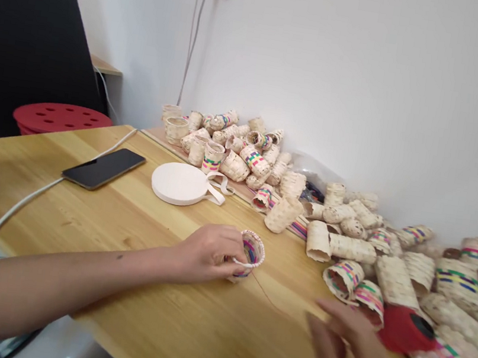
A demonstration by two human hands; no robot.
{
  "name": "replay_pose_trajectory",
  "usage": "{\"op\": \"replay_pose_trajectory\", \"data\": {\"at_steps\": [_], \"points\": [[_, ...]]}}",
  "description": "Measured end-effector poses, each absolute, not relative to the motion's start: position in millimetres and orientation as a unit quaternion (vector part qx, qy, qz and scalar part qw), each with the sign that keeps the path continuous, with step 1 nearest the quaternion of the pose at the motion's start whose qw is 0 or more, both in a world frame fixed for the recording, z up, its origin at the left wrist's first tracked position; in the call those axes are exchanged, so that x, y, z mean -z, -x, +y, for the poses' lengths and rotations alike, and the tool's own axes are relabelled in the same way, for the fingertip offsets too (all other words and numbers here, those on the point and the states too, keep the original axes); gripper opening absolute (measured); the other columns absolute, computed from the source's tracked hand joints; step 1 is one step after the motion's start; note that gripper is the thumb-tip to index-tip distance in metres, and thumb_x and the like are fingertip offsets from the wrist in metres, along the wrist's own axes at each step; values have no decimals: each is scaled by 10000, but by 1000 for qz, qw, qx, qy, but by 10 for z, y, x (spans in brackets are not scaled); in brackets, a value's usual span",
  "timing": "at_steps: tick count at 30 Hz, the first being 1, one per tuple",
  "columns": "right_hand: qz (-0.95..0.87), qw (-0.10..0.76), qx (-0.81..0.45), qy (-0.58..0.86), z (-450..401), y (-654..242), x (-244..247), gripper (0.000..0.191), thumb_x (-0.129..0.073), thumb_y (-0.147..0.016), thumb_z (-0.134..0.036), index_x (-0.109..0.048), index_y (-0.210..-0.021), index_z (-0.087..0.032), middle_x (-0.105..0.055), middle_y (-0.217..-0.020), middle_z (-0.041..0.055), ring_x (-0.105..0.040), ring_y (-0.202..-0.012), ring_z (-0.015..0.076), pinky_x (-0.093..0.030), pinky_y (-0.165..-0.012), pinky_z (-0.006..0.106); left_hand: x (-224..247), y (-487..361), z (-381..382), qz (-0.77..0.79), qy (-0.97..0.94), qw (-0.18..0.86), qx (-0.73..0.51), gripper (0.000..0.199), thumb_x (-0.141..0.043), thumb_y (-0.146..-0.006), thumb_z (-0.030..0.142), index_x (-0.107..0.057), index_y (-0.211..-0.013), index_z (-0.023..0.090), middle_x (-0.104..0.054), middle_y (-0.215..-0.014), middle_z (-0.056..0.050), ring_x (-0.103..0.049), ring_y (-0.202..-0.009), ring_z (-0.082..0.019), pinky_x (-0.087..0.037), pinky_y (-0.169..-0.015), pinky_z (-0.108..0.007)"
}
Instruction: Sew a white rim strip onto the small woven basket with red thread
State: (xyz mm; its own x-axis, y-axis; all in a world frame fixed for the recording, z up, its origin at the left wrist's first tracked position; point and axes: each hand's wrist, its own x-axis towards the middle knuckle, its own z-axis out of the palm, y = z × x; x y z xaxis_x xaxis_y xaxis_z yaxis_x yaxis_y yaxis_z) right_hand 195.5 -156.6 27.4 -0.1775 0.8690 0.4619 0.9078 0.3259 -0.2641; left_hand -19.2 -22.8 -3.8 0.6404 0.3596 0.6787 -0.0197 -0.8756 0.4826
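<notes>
My left hand (214,252) is closed on a small woven basket (254,247), which rests on the wooden table with its mouth tilted up. White wrapping runs round the rim, and coloured strips show inside. From the basket a thin thread (268,298) stretches right across the wood towards the fingertips of my right hand (351,357). That hand is off to the right and blurred by motion; its thumb and forefinger come near each other where the thread ends. Any needle there is too small or blurred to make out.
A white round lidlike disc with a strap (179,183) and a phone (104,168) lie on the table (146,225). Many woven baskets (352,248) are heaped along the wall. A red object (405,330) lies near my right hand. A white cable (24,204) crosses the left side.
</notes>
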Motion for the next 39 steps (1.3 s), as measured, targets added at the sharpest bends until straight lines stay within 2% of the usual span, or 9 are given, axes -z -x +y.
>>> {"op": "replay_pose_trajectory", "data": {"at_steps": [3, 5, 9, 14, 23, 29, 34, 39], "points": [[-781, 293, 48, 549, -1320, -1819, -236, 208, -479, -945, -333, -605, -1041, -198, -556, -623, -12, -509, -513, 135, -462, -550, 251, 64, 187, -245, 85, -885, 222, -399, 143, -575, -889, 255, -663, -891, 143, -688, -869, -63, -609, -808, -140, -423, -739, -229], [-806, 283, 21, 519, -1148, -1767, -232, 154, -517, -929, -290, -615, -1011, -205, -530, -590, -31, -491, -504, 133, -434, -542, 238, 44, 194, -253, 96, -886, 227, -393, 140, -596, -879, 266, -645, -938, 148, -684, -882, -50, -605, -809, -134, -416, -736, -219], [-813, 294, -45, 500, -1001, -1794, -212, 96, -539, -918, -252, -625, -897, -215, -563, -637, -25, -485, -530, 122, -399, -538, 219, -45, 232, -256, 111, -887, 257, -367, 175, -633, -852, 265, -604, -969, 139, -656, -851, -29, -582, -765, -118, -411, -707, -200], [-804, 334, -80, 485, -1030, -1869, -116, 105, -527, -918, -216, -602, -845, -205, -587, -670, -15, -519, -565, 116, -398, -532, 206, -59, 265, -220, 76, -901, 279, -323, 120, -521, -918, 228, -576, -966, 132, -643, -907, -62, -573, -835, -135, -420, -768, -223], [-821, 335, -1, 463, -1036, -1872, -22, 136, -468, -945, -201, -603, -941, -190, -654, -788, 37, -607, -706, 154, -463, -636, 242, -32, 203, -202, 66, -904, 266, -328, 182, -423, -957, 211, -576, -893, 135, -624, -871, -76, -553, -839, -150, -417, -781, -250], [-801, 370, 21, 470, -1042, -1803, 30, 107, -487, -934, -177, -592, -921, -196, -656, -775, 21, -604, -669, 137, -450, -608, 226, -5, 196, -191, 89, -919, 211, -321, 210, -396, -965, 231, -579, -915, 144, -631, -935, -89, -550, -882, -164, -410, -803, -263], [-794, 384, 57, 468, -1056, -1790, 60, 88, -505, -927, -181, -593, -927, -185, -661, -738, 15, -607, -626, 130, -445, -577, 216, 65, 176, -207, 82, -905, 215, -359, 171, -412, -962, 212, -545, -1050, 152, -632, -1040, -90, -562, -990, -165, -420, -876, -268], [-789, 389, 76, 469, -1058, -1788, 60, 98, -509, -925, -198, -604, -909, -178, -651, -698, 4, -589, -573, 121, -437, -549, 209, 79, 158, -199, 65, -899, 227, -369, 133, -427, -956, 195, -548, -940, 142, -636, -1003, -87, -580, -961, -153, -436, -857, -249]]}}
